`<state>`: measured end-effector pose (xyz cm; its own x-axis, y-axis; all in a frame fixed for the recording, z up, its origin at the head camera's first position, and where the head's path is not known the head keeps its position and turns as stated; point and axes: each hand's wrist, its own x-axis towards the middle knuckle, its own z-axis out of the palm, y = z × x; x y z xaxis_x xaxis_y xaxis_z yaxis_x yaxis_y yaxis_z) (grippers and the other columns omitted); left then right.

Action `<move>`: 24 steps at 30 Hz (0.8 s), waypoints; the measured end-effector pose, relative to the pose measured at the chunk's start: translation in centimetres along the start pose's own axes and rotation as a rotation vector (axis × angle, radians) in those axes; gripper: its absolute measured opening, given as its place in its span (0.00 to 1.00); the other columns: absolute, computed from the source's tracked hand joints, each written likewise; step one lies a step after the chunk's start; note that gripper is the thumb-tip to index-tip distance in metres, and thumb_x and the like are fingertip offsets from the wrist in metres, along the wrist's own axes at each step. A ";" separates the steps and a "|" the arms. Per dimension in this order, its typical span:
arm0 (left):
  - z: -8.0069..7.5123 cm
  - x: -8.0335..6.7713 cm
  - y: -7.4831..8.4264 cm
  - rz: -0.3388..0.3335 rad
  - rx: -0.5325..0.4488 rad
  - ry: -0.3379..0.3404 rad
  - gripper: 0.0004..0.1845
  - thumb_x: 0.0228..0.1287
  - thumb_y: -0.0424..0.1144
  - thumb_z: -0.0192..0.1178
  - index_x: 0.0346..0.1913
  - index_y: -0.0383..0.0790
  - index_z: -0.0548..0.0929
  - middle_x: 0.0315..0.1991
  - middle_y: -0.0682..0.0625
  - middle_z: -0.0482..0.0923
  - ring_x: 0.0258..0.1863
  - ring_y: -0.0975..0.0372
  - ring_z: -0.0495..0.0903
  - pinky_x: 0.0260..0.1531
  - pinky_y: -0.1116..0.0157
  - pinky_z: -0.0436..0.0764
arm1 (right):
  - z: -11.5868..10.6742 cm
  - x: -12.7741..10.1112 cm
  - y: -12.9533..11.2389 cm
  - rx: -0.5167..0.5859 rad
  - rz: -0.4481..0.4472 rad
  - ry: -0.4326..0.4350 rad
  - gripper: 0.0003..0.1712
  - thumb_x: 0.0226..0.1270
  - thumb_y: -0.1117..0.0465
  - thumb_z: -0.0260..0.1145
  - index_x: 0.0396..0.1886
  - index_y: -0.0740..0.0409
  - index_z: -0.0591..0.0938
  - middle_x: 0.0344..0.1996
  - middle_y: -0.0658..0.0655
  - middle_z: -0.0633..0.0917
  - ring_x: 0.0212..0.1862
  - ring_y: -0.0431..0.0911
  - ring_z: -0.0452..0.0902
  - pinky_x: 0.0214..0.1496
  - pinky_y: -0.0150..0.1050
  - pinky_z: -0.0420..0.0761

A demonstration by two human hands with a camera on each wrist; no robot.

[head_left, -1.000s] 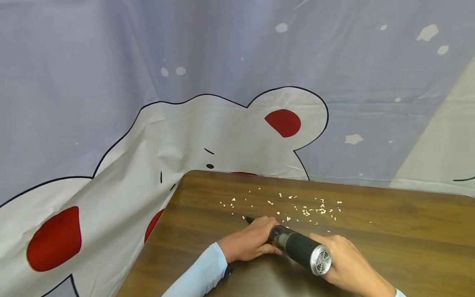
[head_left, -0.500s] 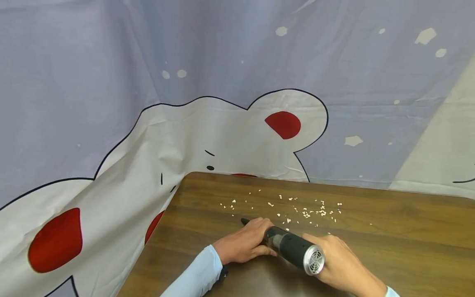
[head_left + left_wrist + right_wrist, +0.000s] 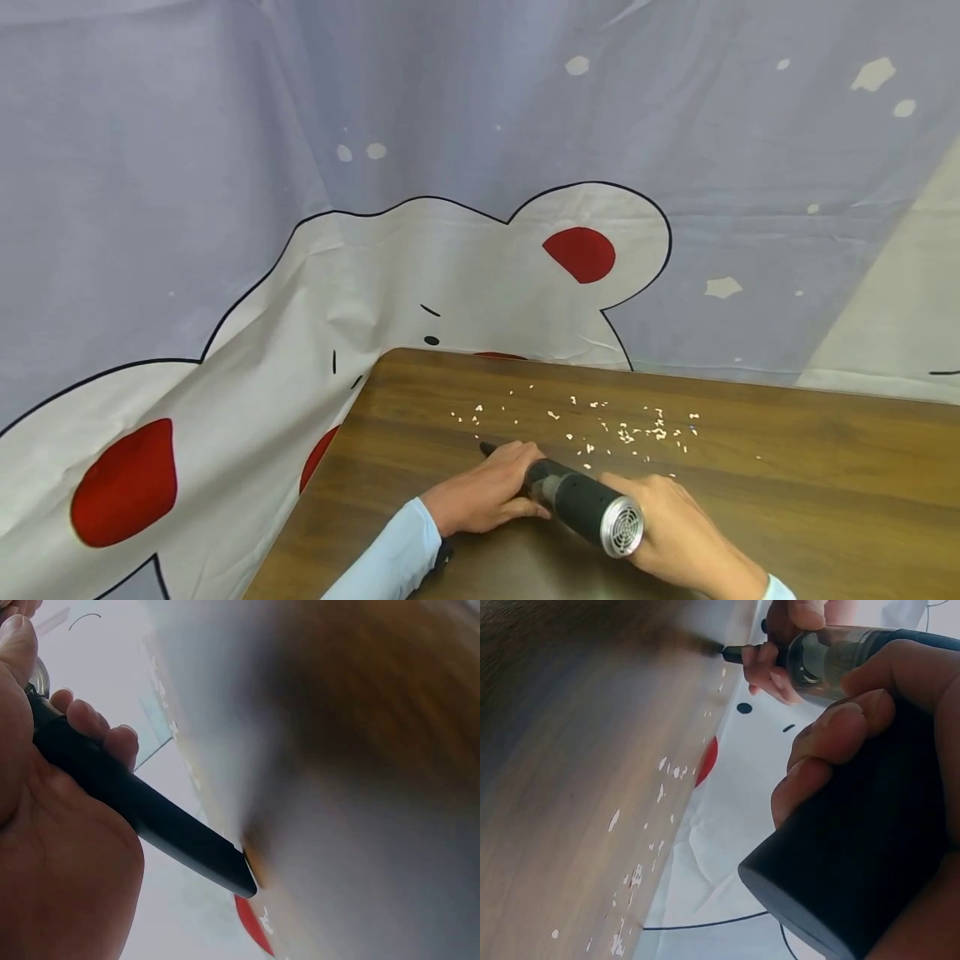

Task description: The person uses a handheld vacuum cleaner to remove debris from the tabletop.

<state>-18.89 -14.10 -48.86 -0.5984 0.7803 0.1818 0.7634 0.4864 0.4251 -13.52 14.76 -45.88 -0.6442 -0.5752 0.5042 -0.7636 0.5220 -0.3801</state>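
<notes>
A black handheld vacuum cleaner with a silver vented end and a clear section slants over the table, its tip pointing away to the left. My left hand grips its narrow nozzle, whose tip is right at the tabletop in the left wrist view. My right hand holds the thick black handle, fingers curled round it. Beyond and to the right of the nozzle tip, small white scraps lie scattered on the wood.
The brown wooden table has a rounded far-left corner. Right behind and along its left side hangs a cloth printed with white cartoon shapes and red patches. A few single scraps lie farther left.
Both hands have moved a little to the left with the vacuum cleaner. A white scrap that lay beside the nozzle tip is no longer visible. The camera view has shifted slightly.
</notes>
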 end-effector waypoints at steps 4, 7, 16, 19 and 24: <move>0.0 -0.3 -0.2 -0.007 0.008 0.008 0.27 0.70 0.59 0.66 0.61 0.50 0.71 0.48 0.59 0.72 0.52 0.66 0.71 0.56 0.67 0.72 | 0.3 0.2 -0.1 -0.007 -0.002 0.001 0.28 0.39 0.67 0.81 0.34 0.38 0.76 0.21 0.30 0.71 0.22 0.27 0.64 0.23 0.29 0.67; -0.1 -0.4 -0.3 -0.021 0.007 0.003 0.28 0.69 0.58 0.68 0.61 0.48 0.71 0.48 0.59 0.73 0.52 0.66 0.71 0.56 0.67 0.72 | 0.5 0.3 -0.1 -0.007 -0.001 0.002 0.28 0.39 0.68 0.80 0.34 0.38 0.76 0.21 0.30 0.72 0.22 0.27 0.64 0.22 0.29 0.68; -0.4 -0.1 -1.1 -0.036 -0.005 -0.005 0.29 0.67 0.58 0.69 0.60 0.48 0.71 0.47 0.58 0.73 0.51 0.65 0.71 0.56 0.66 0.72 | 0.7 0.9 0.0 0.005 0.014 -0.004 0.27 0.41 0.70 0.79 0.35 0.39 0.77 0.21 0.32 0.73 0.21 0.28 0.65 0.21 0.29 0.68; -0.5 0.0 -1.4 -0.042 -0.016 -0.013 0.29 0.66 0.58 0.70 0.60 0.49 0.71 0.47 0.59 0.73 0.51 0.65 0.71 0.57 0.66 0.71 | 0.7 1.1 0.0 -0.001 0.017 -0.004 0.27 0.41 0.70 0.79 0.35 0.39 0.77 0.21 0.32 0.73 0.21 0.28 0.65 0.21 0.30 0.68; -0.9 0.1 -1.7 -0.052 -0.024 -0.026 0.29 0.66 0.58 0.70 0.61 0.49 0.71 0.47 0.59 0.73 0.52 0.65 0.71 0.57 0.65 0.72 | 0.9 1.4 0.0 -0.022 0.025 -0.010 0.25 0.43 0.68 0.79 0.34 0.39 0.76 0.20 0.32 0.73 0.21 0.28 0.65 0.21 0.30 0.68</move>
<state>-20.47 -15.19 -48.81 -0.6306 0.7640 0.1362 0.7249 0.5172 0.4551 -14.49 13.40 -45.86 -0.6637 -0.5679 0.4868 -0.7460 0.5498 -0.3757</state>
